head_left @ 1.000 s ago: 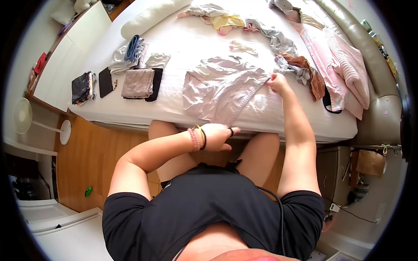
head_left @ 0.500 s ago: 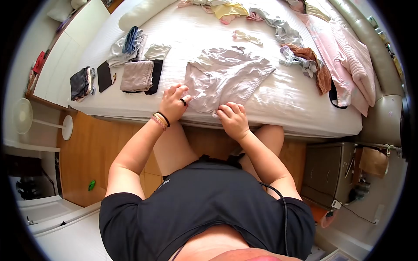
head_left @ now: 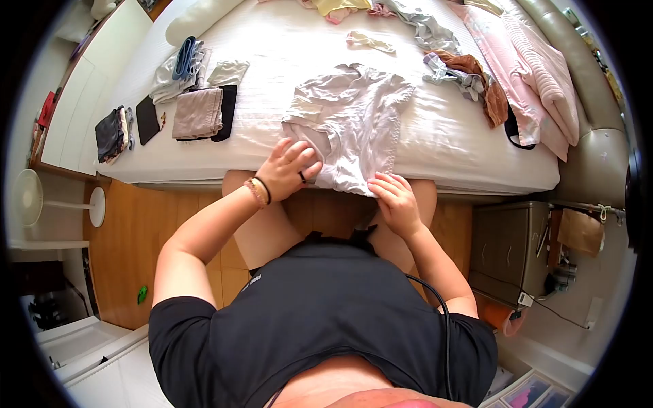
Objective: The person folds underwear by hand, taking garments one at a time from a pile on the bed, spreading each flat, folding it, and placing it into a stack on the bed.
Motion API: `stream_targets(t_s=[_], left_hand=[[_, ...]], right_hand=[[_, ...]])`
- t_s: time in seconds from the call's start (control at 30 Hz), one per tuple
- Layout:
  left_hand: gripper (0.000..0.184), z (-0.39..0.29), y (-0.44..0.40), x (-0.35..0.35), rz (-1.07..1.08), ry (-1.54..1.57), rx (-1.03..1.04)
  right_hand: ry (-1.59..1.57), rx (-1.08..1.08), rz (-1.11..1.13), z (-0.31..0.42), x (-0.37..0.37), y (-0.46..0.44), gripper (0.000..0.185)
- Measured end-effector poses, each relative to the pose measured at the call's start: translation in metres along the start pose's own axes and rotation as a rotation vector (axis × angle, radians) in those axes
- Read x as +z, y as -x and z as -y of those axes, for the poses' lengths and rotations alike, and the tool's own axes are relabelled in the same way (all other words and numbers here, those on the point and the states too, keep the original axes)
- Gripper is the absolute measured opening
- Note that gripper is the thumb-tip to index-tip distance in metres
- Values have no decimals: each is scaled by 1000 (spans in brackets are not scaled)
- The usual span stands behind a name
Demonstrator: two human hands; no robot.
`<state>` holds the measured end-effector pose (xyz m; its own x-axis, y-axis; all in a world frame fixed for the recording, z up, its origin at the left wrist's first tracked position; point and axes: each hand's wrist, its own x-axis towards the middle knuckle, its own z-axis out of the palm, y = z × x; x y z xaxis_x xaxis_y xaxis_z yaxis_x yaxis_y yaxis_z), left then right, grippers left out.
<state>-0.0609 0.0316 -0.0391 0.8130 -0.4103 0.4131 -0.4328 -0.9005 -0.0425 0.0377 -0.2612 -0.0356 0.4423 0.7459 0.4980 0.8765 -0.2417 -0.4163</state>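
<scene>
A thin, wrinkled, pale pinkish-grey garment (head_left: 354,129) lies on the near part of the bed, its lower end reaching the mattress edge. At its lower right corner, my right hand (head_left: 396,202) pinches the cloth between thumb and fingers. My left hand (head_left: 291,166), with a dark ring and wrist bands, rests against the lower left side, its fingers bent and apart. A folded beige cloth (head_left: 197,113) sits on a black one, left of the garment.
On the bed's left are a dark folded pile (head_left: 112,139), a black flat item (head_left: 147,119) and folded jeans (head_left: 183,59). Brown clothing (head_left: 476,75) and a pink quilt (head_left: 541,75) lie to the right. A white fan (head_left: 97,207) stands on the floor.
The garment's right side has come inward, so it lies narrower, and its lower end is nearer me. My right hand has moved right and down with its corner; my left hand has shifted slightly right.
</scene>
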Motion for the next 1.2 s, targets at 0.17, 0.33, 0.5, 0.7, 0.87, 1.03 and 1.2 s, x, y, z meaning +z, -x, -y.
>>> stream_targets(t_s=[0.17, 0.33, 0.5, 0.7, 0.87, 1.03, 1.2], left_hand=[[32, 1, -1, 19, -111, -47, -28], [19, 2, 12, -8, -27, 211, -102], [10, 14, -4, -14, -42, 399, -287], [29, 49, -71, -35, 239, 553, -678], [36, 55, -185, 11, 154, 357, -336], [52, 34, -284, 70, 315, 168, -259], [63, 77, -290, 117, 287, 757, -327]], right_hand=[[-49, -1, -10, 3, -3, 4, 19], [-147, 146, -4, -6, -5, 28, 17], [-440, 518, -158, -17, -3, -1, 12], [-688, 704, -24, -39, -13, -29, 15], [-642, 564, 127, -11, -25, -10, 21], [-127, 297, 188, 4, -38, 4, 17], [90, 422, 14, -8, -73, 22, 19]])
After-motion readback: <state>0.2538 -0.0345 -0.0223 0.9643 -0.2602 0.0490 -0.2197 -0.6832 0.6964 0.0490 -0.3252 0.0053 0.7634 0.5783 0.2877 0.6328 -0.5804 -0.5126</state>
